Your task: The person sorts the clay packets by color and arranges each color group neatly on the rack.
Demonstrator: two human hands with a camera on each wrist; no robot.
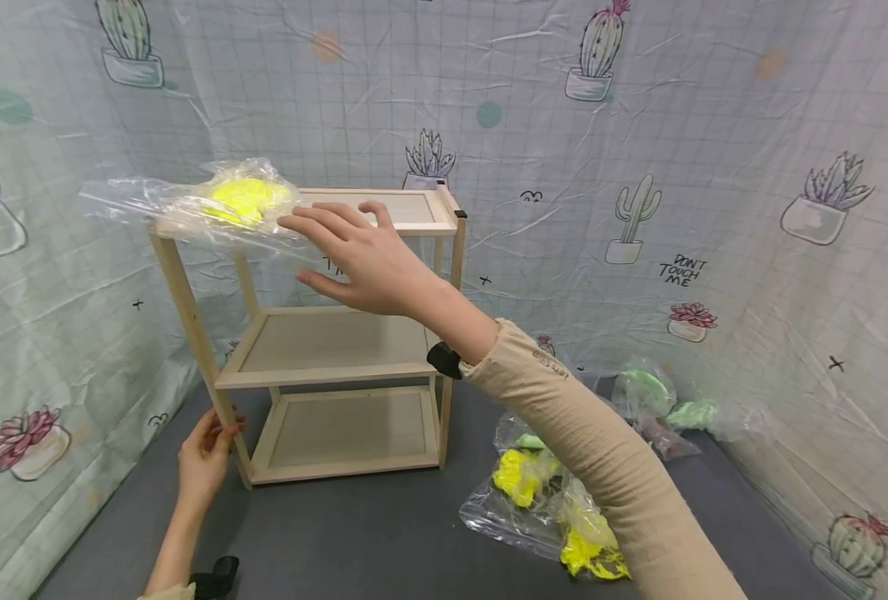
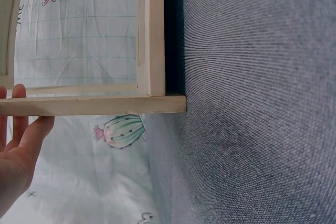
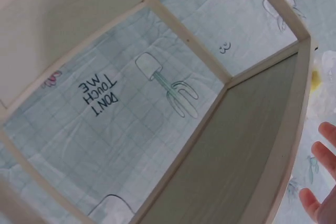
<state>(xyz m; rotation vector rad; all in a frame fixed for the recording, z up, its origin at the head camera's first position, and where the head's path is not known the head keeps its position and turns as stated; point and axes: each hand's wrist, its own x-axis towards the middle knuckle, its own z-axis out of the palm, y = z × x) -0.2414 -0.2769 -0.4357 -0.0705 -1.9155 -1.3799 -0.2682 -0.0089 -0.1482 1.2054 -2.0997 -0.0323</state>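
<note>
A three-tier wooden shelf rack (image 1: 346,342) stands upright on the dark grey table. My left hand (image 1: 204,458) grips its front left leg low down; the left wrist view shows the thumb and fingers on either side of that leg (image 2: 94,105). On the left part of the top tier lies a clear plastic bag (image 1: 245,200) with a bright yellow lump inside, its flap sticking out past the left edge. My right hand (image 1: 372,258) is held before the top tier, fingers spread and bent a little, fingertips beside the bag. Nothing is in its grasp.
Clear bags with yellow lumps (image 1: 519,479) lie right of the rack, partly hidden by my right sleeve. Farther back right are bags with pale green lumps (image 1: 646,392) and a brownish one (image 1: 665,437). A cactus-print curtain (image 1: 534,167) surrounds the table (image 1: 384,542).
</note>
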